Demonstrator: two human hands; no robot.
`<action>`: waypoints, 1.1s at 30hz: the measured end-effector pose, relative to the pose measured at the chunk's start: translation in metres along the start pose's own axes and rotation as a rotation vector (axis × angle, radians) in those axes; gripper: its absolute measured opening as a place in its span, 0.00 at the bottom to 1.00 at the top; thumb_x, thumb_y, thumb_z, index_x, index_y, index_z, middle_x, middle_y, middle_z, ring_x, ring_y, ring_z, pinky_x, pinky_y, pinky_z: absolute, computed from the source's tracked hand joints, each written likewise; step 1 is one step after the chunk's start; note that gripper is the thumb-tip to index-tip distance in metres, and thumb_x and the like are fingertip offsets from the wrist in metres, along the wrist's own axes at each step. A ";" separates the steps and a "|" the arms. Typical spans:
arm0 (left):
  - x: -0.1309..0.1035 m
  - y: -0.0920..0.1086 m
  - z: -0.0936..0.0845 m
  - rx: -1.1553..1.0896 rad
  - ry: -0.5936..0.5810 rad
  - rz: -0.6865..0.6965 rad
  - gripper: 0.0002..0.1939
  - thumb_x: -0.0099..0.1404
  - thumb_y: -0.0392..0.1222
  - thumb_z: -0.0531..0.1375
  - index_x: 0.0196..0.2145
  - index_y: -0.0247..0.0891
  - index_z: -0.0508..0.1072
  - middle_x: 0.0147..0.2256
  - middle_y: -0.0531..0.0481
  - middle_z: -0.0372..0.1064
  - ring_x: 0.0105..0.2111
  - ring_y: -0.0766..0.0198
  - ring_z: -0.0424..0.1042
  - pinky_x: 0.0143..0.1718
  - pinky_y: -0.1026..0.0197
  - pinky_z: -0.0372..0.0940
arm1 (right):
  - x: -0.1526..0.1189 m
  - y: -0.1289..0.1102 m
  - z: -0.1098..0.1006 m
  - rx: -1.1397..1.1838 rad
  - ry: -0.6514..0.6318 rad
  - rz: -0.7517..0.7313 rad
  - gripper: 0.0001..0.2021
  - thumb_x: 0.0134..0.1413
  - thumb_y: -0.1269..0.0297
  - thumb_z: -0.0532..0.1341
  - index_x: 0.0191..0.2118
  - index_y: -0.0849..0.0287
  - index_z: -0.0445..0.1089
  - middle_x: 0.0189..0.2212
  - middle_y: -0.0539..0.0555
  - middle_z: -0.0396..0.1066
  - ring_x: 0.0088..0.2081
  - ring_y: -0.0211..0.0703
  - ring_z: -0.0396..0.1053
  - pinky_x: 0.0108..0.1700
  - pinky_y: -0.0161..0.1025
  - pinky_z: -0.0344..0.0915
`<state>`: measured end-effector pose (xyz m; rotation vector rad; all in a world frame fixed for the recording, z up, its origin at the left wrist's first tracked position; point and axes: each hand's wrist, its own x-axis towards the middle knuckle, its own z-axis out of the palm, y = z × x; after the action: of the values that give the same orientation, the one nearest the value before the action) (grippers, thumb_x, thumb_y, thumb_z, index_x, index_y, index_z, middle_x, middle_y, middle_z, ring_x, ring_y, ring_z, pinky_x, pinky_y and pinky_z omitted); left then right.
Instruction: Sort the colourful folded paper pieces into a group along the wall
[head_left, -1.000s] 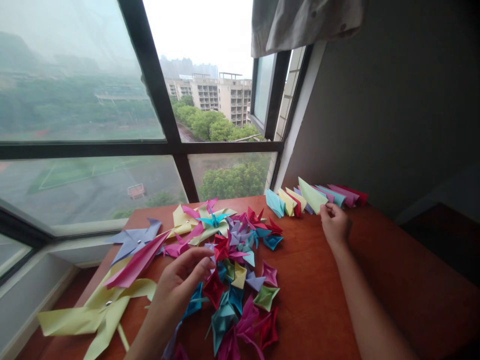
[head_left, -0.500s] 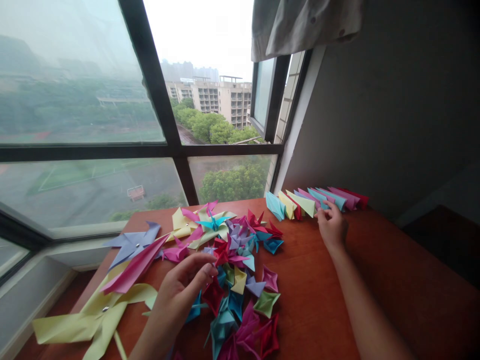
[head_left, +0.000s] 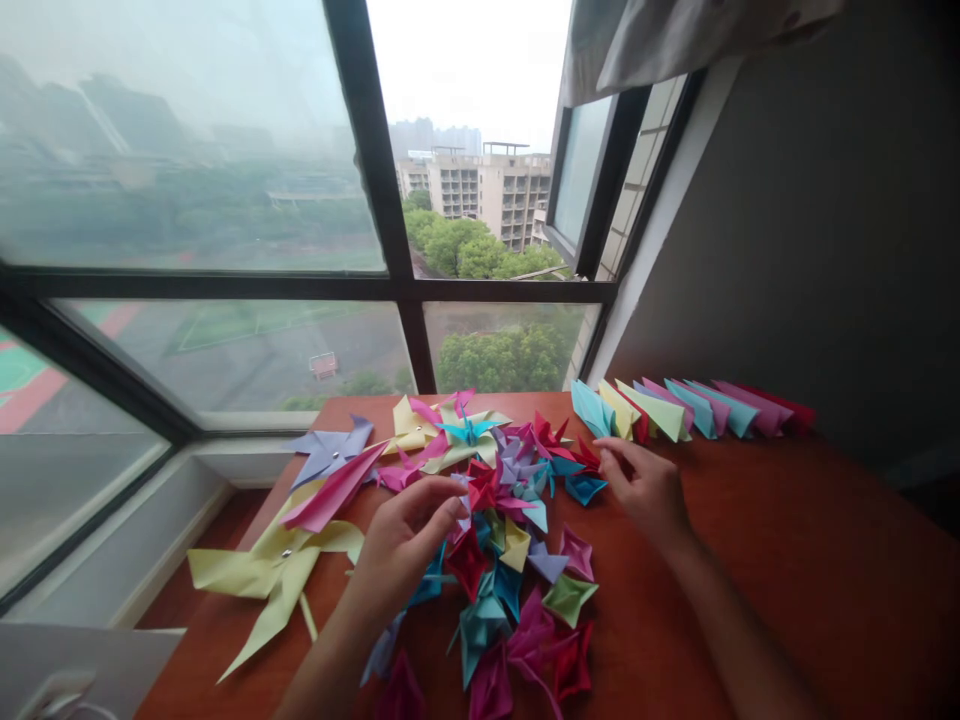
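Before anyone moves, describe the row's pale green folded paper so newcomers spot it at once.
Find the table below the window. Along its back right edge runs a row of folded papers. Beside a red one, the pale green folded paper is the only one of that colour.

Window (head_left: 517, 291) behind table (head_left: 840, 560). On table: pinwheels (head_left: 281, 570) left and rear, origami pile (head_left: 516, 547) centre, paper planes (head_left: 701, 410) in row, right rear, near wall (head_left: 825, 230). Left hand (head_left: 405, 540) is at pile's left, right hand (head_left: 646, 492) at its right.
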<state>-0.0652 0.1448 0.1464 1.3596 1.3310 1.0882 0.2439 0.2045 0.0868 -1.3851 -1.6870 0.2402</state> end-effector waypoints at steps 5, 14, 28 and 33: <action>0.009 -0.009 -0.045 0.326 0.213 0.115 0.14 0.64 0.51 0.62 0.39 0.38 0.79 0.36 0.45 0.80 0.35 0.54 0.78 0.36 0.60 0.69 | -0.007 -0.007 0.012 -0.024 -0.134 -0.122 0.12 0.62 0.63 0.57 0.42 0.55 0.78 0.40 0.55 0.80 0.40 0.51 0.78 0.43 0.43 0.71; 0.012 -0.018 -0.079 1.280 0.440 -0.200 0.19 0.69 0.49 0.52 0.47 0.39 0.79 0.41 0.35 0.80 0.37 0.42 0.78 0.30 0.55 0.63 | -0.009 -0.004 0.013 -0.052 -0.118 -0.160 0.11 0.62 0.65 0.57 0.42 0.57 0.78 0.39 0.55 0.80 0.39 0.49 0.79 0.42 0.41 0.72; 0.016 -0.031 -0.076 1.402 0.444 -0.224 0.20 0.70 0.48 0.51 0.49 0.42 0.79 0.39 0.36 0.78 0.42 0.42 0.76 0.32 0.53 0.65 | -0.007 -0.007 0.013 -0.072 -0.115 -0.238 0.13 0.63 0.66 0.55 0.43 0.57 0.78 0.39 0.55 0.80 0.39 0.47 0.79 0.42 0.40 0.71; 0.020 -0.036 -0.080 1.321 0.513 -0.348 0.21 0.69 0.48 0.51 0.53 0.46 0.77 0.41 0.35 0.78 0.38 0.42 0.77 0.29 0.53 0.65 | 0.001 0.006 0.003 -0.122 0.009 -0.130 0.13 0.62 0.63 0.56 0.41 0.58 0.78 0.37 0.55 0.80 0.36 0.46 0.78 0.40 0.38 0.70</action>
<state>-0.1502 0.1673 0.1267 1.6141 2.8015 0.1943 0.2457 0.2083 0.0818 -1.3560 -1.8017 0.0577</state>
